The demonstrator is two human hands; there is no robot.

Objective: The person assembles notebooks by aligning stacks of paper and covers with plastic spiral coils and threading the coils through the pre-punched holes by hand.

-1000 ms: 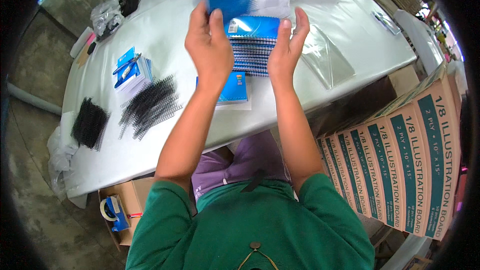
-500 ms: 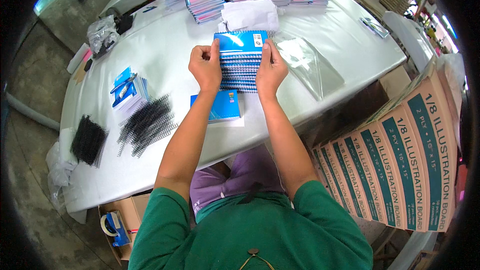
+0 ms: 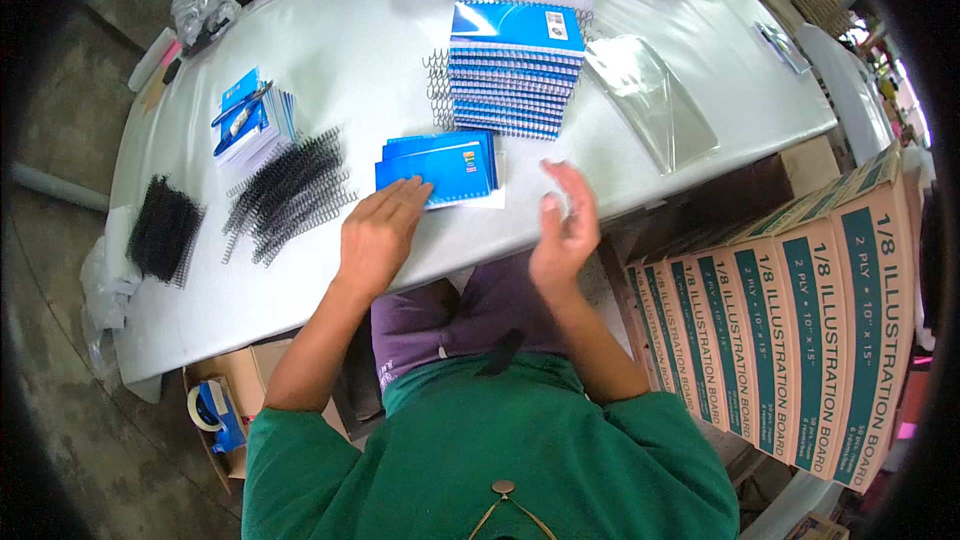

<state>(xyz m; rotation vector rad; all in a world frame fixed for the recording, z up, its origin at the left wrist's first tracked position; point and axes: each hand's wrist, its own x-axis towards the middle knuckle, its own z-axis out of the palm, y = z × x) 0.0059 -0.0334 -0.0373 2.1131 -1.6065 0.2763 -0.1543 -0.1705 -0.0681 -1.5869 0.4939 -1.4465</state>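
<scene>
Head view shows the left hand (image 3: pixel 378 235) lying flat and open, its fingertips on the near edge of a small pile of blue covers (image 3: pixel 438 170) on the white tabletop (image 3: pixel 330 50). The right hand (image 3: pixel 563 225) is up in the air just off the tabletop's edge, open, its grip on nothing. To do this well, I think the left hand should press the pile so it cannot slide and lift one cover at a time. One tall stack of bound blue notebooks (image 3: pixel 515 70) stands behind the pile. Two heaps of black wire coils (image 3: pixel 285 195) lie to the left. One clear plastic bag (image 3: pixel 652 105) lies on the right.
</scene>
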